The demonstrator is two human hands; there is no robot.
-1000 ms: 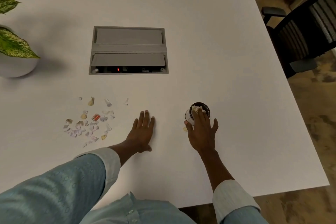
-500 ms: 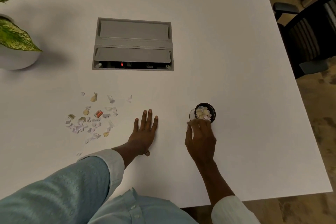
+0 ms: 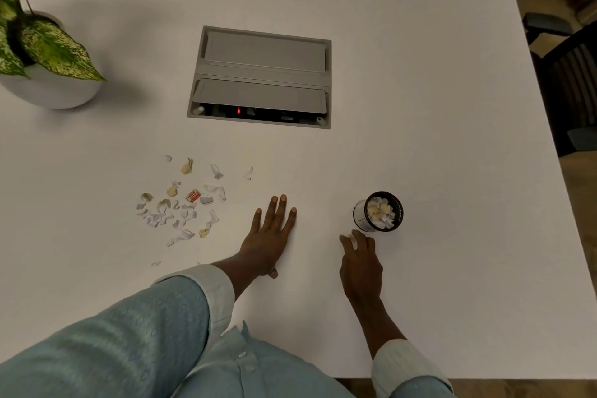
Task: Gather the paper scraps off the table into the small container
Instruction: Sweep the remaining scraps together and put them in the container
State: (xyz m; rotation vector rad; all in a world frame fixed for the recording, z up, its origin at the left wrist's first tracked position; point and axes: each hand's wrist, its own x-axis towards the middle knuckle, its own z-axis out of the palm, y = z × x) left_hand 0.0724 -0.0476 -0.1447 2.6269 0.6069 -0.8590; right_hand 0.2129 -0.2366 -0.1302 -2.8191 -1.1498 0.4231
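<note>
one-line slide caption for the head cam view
Left hand flat on table, right hand by scrap-filled container, more scraps scattered

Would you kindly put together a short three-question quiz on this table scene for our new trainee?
1. True or false: the left hand lies flat on the table, between the loose paper scraps and the small container.
2. The small container is: A) empty; B) upright with scraps in it; C) tipped on its side.
3. Short answer: which hand is nearer the small container?

Key: 1 true; 2 B; 3 the right hand.
</note>
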